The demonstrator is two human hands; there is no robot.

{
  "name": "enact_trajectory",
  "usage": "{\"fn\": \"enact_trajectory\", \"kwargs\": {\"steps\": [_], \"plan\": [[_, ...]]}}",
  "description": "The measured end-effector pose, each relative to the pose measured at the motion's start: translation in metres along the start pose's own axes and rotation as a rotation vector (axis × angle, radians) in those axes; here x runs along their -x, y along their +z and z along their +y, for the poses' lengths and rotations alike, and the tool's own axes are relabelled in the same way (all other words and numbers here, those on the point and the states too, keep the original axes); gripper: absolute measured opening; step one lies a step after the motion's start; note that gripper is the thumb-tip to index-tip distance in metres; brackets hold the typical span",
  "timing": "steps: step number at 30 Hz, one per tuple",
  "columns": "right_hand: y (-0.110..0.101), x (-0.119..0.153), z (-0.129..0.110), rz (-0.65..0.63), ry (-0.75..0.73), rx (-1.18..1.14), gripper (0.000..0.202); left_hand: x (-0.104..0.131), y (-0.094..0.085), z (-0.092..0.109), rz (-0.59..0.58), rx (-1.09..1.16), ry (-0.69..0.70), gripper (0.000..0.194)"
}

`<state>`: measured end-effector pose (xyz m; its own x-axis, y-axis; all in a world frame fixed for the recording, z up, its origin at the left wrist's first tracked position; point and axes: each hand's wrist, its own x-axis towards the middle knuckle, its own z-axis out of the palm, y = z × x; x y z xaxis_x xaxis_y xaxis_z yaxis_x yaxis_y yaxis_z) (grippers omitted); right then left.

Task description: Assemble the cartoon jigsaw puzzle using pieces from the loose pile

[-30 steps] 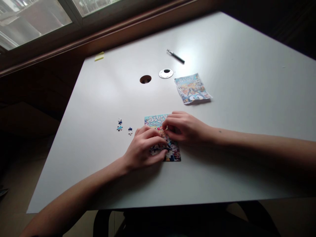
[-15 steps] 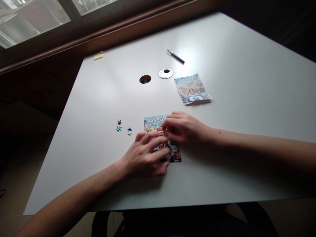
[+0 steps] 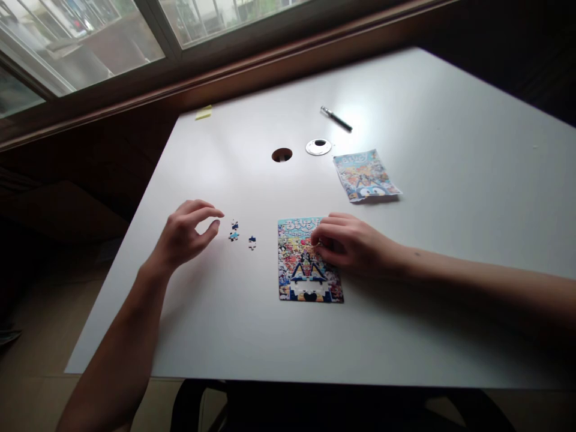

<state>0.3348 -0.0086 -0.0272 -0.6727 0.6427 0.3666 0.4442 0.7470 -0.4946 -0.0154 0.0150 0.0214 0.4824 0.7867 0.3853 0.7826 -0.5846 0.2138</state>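
Note:
My left hand (image 3: pixel 191 231) is over the left part of the table, thumb and fingers apart with nothing between them. Just right of its fingertips lie a few loose puzzle pieces (image 3: pixel 233 236), and a separate piece (image 3: pixel 252 242) lies farther right. A colourful jigsaw puzzle (image 3: pixel 310 270) lies flat, with a pale gap in its lower part. My right hand (image 3: pixel 339 243) rests on the puzzle's upper right side with its fingers curled together; anything under the fingertips is hidden.
A crumpled printed picture sheet (image 3: pixel 366 175) lies beyond my right hand. Behind it are a black pen (image 3: pixel 336 119), a round metal cover (image 3: pixel 318 147) and a hole (image 3: pixel 282 155) in the white table (image 3: pixel 427 342). A yellow note (image 3: pixel 204 112) is at the far left edge.
My left hand has left the puzzle and moved left to beside the loose pieces, uncovering the puzzle's lower part. My right hand stays on the puzzle. The view has shifted slightly.

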Motion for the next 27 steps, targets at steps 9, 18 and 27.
{"fn": "enact_trajectory", "kwargs": {"steps": [9,18,27], "plan": [[-0.004,-0.001,-0.002,0.034,0.003,-0.063,0.005,0.006,0.002,-0.006,-0.305,0.115,0.022,0.012],[-0.006,0.0,-0.003,0.033,0.034,-0.088,0.004,0.006,0.005,-0.003,-0.261,0.137,0.007,0.019],[-0.004,0.001,-0.001,0.004,0.05,-0.078,0.006,0.008,0.015,-0.008,-0.207,0.075,-0.007,0.022]]}}
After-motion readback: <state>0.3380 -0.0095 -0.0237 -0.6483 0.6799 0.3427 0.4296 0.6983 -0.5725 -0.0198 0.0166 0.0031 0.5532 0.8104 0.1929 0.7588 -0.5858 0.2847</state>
